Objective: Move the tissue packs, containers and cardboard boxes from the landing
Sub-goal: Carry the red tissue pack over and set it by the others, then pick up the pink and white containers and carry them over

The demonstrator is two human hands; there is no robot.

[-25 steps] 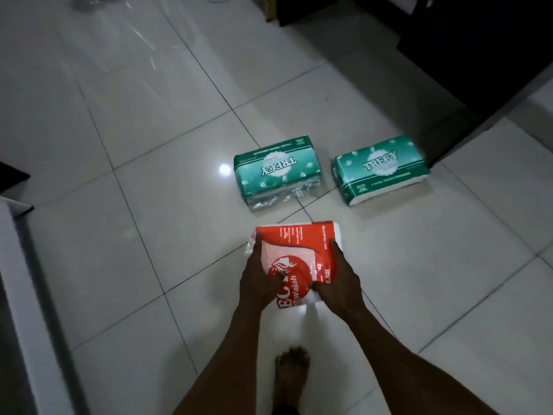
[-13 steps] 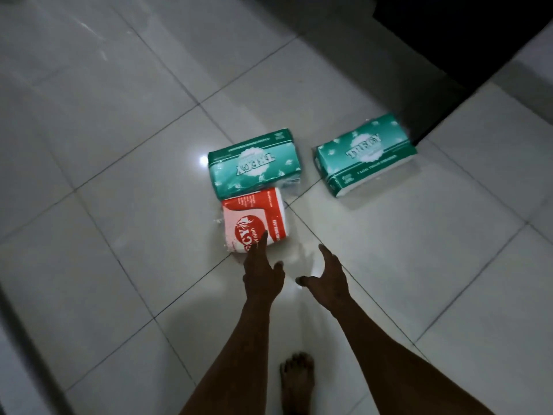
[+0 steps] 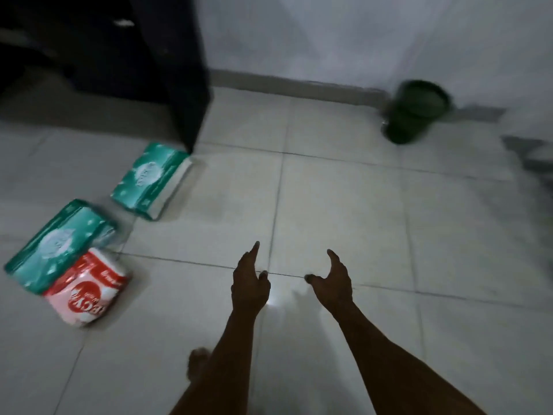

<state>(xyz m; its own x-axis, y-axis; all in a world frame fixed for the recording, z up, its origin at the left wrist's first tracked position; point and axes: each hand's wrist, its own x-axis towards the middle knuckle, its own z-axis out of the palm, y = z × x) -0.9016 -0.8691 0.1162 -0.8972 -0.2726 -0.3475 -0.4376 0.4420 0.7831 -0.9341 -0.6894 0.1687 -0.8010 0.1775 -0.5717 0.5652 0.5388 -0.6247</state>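
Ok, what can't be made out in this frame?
Head view, all of it motion-blurred.
Green bucket: smeared; contents cannot be told.
Far green tissue pack and near green tissue pack: print unreadable from blur.
Dark furniture: cut off by top and left edges, too dark to identify.
Grey shape at the right edge: blurred and cut off.
Foot: partly behind the left forearm.

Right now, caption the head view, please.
Empty left hand and right hand over tiled floor; red tissue pack beside near green pack, far green pack apart.
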